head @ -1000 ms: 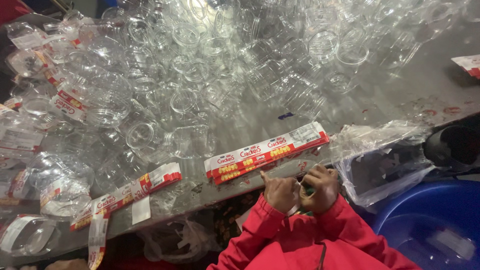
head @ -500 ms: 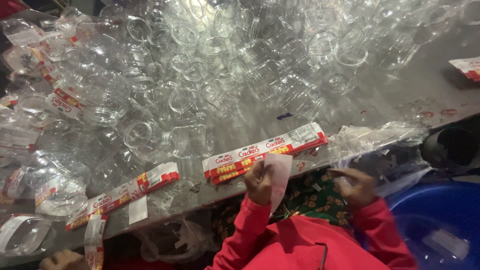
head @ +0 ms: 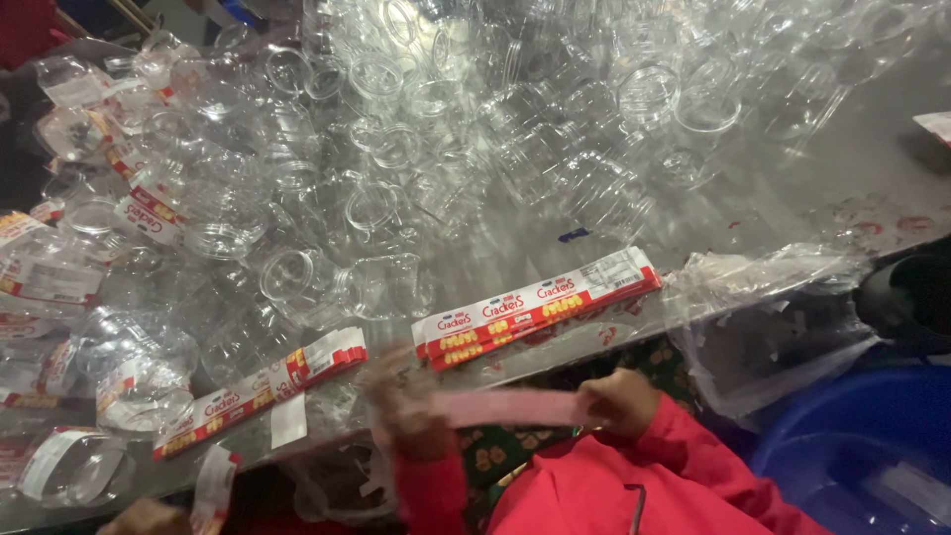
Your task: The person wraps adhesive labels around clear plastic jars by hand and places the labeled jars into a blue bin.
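Label strip [head: 510, 406] lay stretched flat between your two hands at about six o'clock in the view, just below the table edge and over your red sleeves. By my reading, you were at the step of readying one label for a jar, and the next move called for picking a jar and keeping the strip taut and level as it met the wall.

Clear plastic jars [head: 515, 149] filled the table [head: 792, 198] from nine o'clock round to two o'clock, a loose heap, most lying on their sides. A blue tub [head: 852, 466] sat at four o'clock, with a crumpled clear bag [head: 773, 317] above it. Two label stacks, one [head: 540, 307] at centre and another [head: 263, 388] at eight o'clock, rested near the table's front edge.

Your left hand [head: 416, 421] pinched one end and your right hand [head: 619, 401] the other, hands apart. The strip looked pale pink, thin and blurred.
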